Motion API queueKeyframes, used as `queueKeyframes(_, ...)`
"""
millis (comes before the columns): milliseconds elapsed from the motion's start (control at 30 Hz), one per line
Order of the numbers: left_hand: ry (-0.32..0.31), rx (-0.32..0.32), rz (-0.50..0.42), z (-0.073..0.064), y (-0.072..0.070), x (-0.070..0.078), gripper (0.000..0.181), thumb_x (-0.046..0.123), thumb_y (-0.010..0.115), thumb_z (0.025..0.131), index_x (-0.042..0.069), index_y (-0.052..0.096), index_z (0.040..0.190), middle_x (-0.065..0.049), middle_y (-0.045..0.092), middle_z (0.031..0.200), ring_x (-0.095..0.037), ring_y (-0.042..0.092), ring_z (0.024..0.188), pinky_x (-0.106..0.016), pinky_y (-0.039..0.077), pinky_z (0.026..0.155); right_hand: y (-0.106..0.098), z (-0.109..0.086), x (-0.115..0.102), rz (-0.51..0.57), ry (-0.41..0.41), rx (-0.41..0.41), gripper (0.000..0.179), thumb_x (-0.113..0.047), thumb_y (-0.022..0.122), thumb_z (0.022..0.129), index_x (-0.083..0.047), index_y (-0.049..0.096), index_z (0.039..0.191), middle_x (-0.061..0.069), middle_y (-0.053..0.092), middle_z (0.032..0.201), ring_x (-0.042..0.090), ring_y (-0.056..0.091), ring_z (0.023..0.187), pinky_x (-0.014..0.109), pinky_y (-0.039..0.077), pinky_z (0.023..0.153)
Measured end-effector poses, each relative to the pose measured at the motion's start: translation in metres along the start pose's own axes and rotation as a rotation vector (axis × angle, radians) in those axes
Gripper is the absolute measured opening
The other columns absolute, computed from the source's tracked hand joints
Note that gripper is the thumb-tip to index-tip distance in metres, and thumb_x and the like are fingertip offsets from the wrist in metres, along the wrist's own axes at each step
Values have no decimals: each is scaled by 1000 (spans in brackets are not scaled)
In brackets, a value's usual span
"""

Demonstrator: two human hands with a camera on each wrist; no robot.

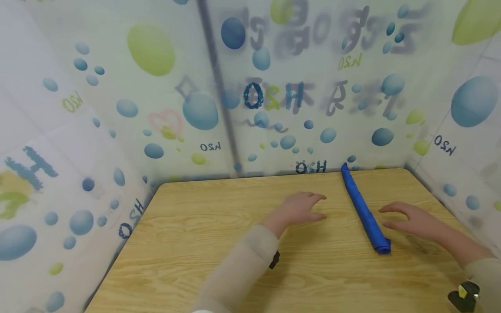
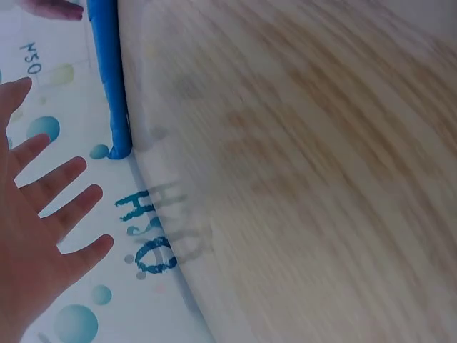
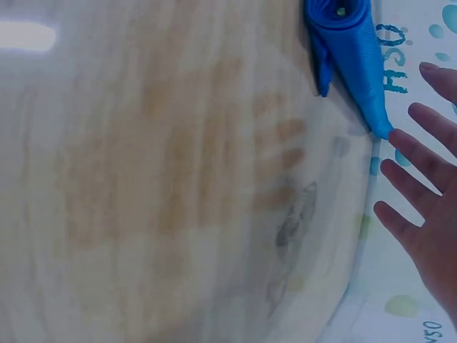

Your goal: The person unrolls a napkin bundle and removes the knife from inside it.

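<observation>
A blue rolled-up cloth (image 1: 364, 208) lies lengthwise on the wooden table, its far end at the back edge against the wall sheet. The near end shows a spiral of layers in the right wrist view, with a loose flap (image 3: 323, 71) hanging beside it. My left hand (image 1: 299, 208) hovers left of the roll, fingers spread and nothing in them. On the other side, my right hand (image 1: 411, 221) is held over the table close to the roll, its fingers apart and holding nothing. Both palms face the roll.
The wooden table (image 1: 188, 243) is bounded at the back and sides by white sheets (image 1: 168, 100) printed with blue and green bubbles and letters. A dark smudge (image 3: 291, 225) marks the tabletop near the right hand. Black wrist gear (image 1: 463, 296) sits at the right cuff.
</observation>
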State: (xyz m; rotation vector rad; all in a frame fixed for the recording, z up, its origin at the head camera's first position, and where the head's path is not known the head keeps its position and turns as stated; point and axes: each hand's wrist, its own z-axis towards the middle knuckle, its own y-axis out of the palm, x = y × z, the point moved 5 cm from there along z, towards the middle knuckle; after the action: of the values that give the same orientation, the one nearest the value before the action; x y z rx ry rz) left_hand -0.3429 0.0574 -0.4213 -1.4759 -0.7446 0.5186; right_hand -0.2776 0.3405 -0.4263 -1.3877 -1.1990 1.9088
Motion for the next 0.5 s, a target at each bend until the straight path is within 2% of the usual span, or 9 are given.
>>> queueKeyframes(267, 40, -42, -32, 17, 7, 24, 62, 59, 50, 95, 32, 39, 149, 8, 43, 147, -12, 41, 133, -31, 36, 105, 6, -9, 6, -13, -28, 1, 29, -24, 74, 88, -8, 69, 112, 17, 61, 120, 44, 53, 111, 49, 48, 82)
queueKeyframes(367, 52, -60, -36, 24, 7, 33, 61, 60, 49, 95, 34, 38, 149, 9, 41, 148, -11, 40, 134, -29, 35, 106, 10, -10, 7, 22, -55, -1, 22, -20, 75, 86, -12, 71, 106, 20, 59, 121, 46, 52, 110, 55, 46, 82)
queueKeyframes(400, 56, -65, -34, 26, 8, 35, 61, 60, 49, 95, 34, 38, 149, 10, 41, 148, -10, 39, 134, -29, 35, 106, 12, -10, 8, 24, -61, 2, 20, -20, 76, 85, -15, 71, 104, 19, 58, 122, 42, 52, 111, 55, 46, 82)
queueKeyframes(500, 66, -81, -34, 33, 11, 42, 61, 60, 49, 94, 35, 38, 149, 10, 41, 148, -10, 39, 134, -28, 35, 106, 17, -12, 11, 57, -97, 1, 17, -17, 77, 84, -22, 70, 99, 19, 56, 124, 20, 52, 113, 44, 46, 84)
